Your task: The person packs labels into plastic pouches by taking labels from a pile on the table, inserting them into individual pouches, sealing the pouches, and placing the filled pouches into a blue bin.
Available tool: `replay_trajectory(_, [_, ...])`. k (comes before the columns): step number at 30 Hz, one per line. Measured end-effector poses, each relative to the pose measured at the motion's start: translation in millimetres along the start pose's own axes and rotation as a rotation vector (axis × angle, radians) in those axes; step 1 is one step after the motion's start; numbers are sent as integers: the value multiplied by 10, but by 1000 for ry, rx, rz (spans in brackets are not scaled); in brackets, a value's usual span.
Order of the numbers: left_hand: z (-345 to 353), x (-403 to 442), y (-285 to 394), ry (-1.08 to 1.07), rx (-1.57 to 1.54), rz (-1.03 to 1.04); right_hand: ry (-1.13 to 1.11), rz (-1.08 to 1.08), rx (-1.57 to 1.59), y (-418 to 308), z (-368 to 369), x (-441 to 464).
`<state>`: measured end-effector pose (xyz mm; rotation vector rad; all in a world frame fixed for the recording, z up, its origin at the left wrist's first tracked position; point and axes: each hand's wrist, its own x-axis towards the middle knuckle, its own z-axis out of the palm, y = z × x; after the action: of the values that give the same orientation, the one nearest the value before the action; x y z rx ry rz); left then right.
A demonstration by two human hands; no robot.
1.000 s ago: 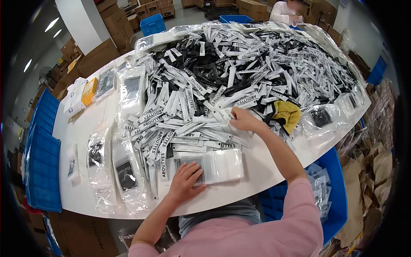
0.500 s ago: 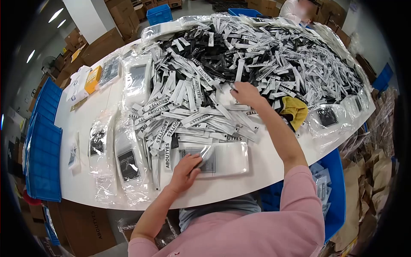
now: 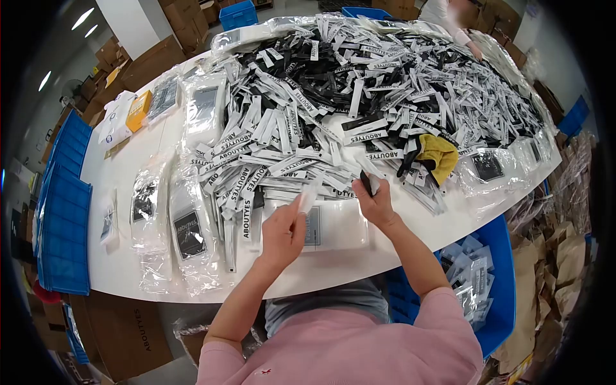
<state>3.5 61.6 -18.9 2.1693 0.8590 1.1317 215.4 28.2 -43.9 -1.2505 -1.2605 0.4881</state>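
My left hand (image 3: 282, 232) is closed on the edge of a clear plastic bag (image 3: 310, 194), raised above a stack of clear bags (image 3: 343, 224) at the table's front. To its right my right hand (image 3: 375, 202) pinches a small packet with a black side (image 3: 366, 183), near the stack's upper right. Behind both hands spreads a big heap of black and white printed packets (image 3: 282, 131). A yellow and black cloth (image 3: 437, 157) lies on the heap's right front edge.
Wrapped bag bundles (image 3: 189, 234) lie at the left and right of the white table (image 3: 119, 269). Blue crates (image 3: 64, 224) stand at the far left. A blue bin (image 3: 500, 289) with filled bags is at my right. Another person's arm (image 3: 471, 46) reaches over the far right edge.
My left hand has lifted off the stack with a bag. My right hand has come back from the heap toward me, holding a packet. The other person's arm now reaches to the heap.
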Motion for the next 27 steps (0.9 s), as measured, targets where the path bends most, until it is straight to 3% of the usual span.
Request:
replay_trajectory(1, [9, 2, 21, 22, 91, 169, 17, -28, 120, 47, 63, -15])
replay_trajectory(2, [4, 18, 27, 25, 93, 167, 13, -28, 122, 9, 58, -33])
replay_trajectory(4, [-7, 88, 30, -41, 358, 539, -172, 524, 654, -245, 21, -42])
replay_trajectory(11, [-120, 157, 70, -138, 434, 720, -304, 686, 473, -484, -12, 75])
replay_trajectory(14, [-51, 98, 73, -166, 376, 618, -280, 531, 321, -536, -9, 66])
replay_trajectory(16, [45, 29, 184, -105, -159, 73, -418, 271, -40, -567, 78, -3])
replay_trajectory(17, [-49, 2, 204, -343, -452, -289, -459, -114, -202, -568, 158, -47])
replay_trajectory(18, [-52, -8, 149, -344, -452, -290, -459, -112, -201, -574, 250, -90])
replay_trajectory(20, [-9, -7, 11, -226, -853, -513, -275, -283, -206, -584, 379, -140])
replay_trajectory(21, [-70, 72, 197, -138, -992, -670, -320, -185, -104, -733, 328, -88])
replay_trajectory(22, [-68, 87, 192, -138, -992, -673, -321, -182, -103, -717, 322, -64])
replay_trajectory(24, [-57, 80, 168, -167, -656, -469, -413, -9, -138, -649, 328, -45])
replay_trajectory(25, [-33, 39, 87, -186, -518, -415, -380, -142, -359, -606, 374, -66])
replay_trajectory(27, [-17, 47, -25, -191, -459, -359, -360, -233, -413, -626, 420, -122])
